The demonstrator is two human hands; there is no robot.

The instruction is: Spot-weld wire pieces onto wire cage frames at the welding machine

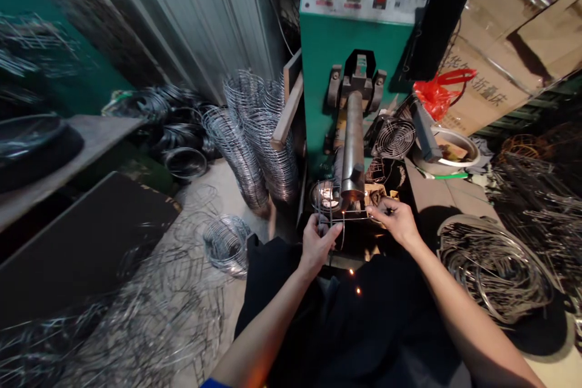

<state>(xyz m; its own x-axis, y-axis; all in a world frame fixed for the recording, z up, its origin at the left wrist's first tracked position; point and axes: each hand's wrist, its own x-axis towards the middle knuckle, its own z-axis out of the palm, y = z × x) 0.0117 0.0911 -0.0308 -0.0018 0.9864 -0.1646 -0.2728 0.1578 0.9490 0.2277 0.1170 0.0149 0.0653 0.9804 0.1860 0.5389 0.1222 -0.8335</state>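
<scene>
A small wire grille piece [334, 203] lies under the steel arm [353, 145] of a green welding machine [350, 42]. My left hand [318, 242] grips the near left edge of the wire piece. My right hand [395, 218] pinches its right side, close to the arm's tip. There is a bright glow at the contact point, and orange sparks [355, 282] drop toward my dark lap.
Stacks of round wire grilles [254, 133] stand left of the machine, and loose wire rings [227, 242] lie on the floor. A pile of wire hoops [495, 267] sits at right. A bowl [448, 151], a red bag [436, 94] and cardboard [513, 30] are behind.
</scene>
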